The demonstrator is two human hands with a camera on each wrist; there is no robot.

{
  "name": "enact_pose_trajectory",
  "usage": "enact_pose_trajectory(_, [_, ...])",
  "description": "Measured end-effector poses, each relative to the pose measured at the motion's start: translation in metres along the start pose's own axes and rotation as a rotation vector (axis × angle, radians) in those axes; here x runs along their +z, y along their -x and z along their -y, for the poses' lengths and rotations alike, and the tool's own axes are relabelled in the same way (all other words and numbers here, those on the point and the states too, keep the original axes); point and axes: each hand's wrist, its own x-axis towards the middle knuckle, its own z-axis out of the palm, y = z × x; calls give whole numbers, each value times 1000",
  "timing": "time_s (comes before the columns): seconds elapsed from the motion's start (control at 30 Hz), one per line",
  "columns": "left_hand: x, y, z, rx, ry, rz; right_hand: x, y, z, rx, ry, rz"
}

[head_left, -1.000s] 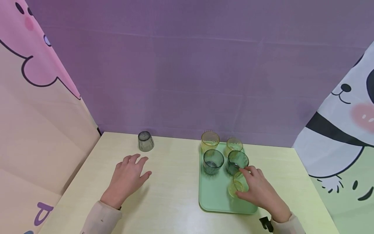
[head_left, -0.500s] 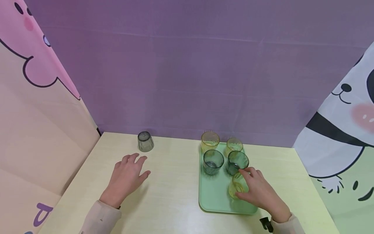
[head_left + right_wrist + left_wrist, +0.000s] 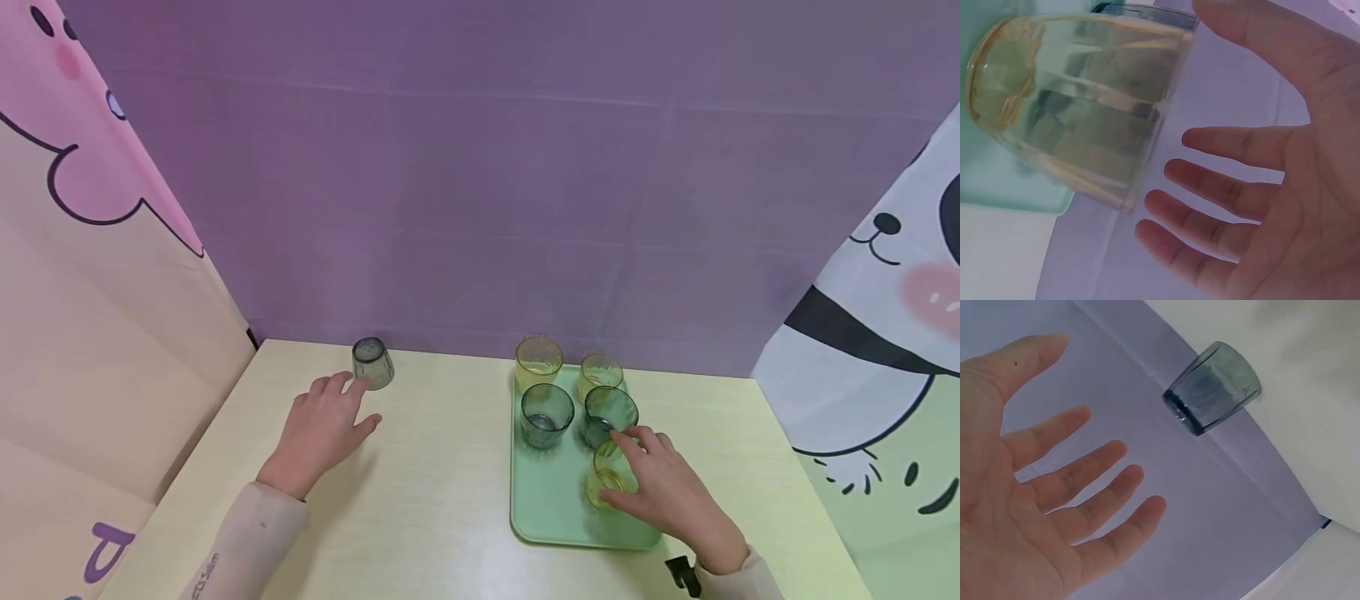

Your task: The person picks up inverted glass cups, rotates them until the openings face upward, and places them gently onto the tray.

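My left hand (image 3: 322, 429) hovers over the table just in front of a dark grey glass (image 3: 372, 363) that stands upside down near the back edge. Its fingers are spread, and the left wrist view shows a gap between them and the glass (image 3: 1215, 389). On the right, my right hand (image 3: 667, 487) is at a yellow glass (image 3: 606, 477) standing upright on the green tray (image 3: 551, 517). In the right wrist view the fingers are extended and apart from the yellow glass (image 3: 1097, 106); the thumb is close to its rim, and whether it touches cannot be told.
Behind the yellow glass, the tray bears two dark green glasses (image 3: 546, 417) and two more yellow glasses (image 3: 538, 362) at its far end. A purple cloth wall (image 3: 450, 208) rises behind the table (image 3: 420, 517). Printed curtains (image 3: 862, 333) close off both sides.
My left hand has moved forward, closer to the upside-down grey glass. The right hand has barely moved beside the yellow glass.
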Motion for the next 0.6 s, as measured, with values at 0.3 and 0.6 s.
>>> enact_pose_trajectory(0.3, [11, -18, 11, 3, 8, -17, -4, 1, 10, -31, 3, -43])
enact_pose_trajectory(0.6, [16, -47, 31, -38, 57, 30, -6, 3, 16, -100, 14, -99])
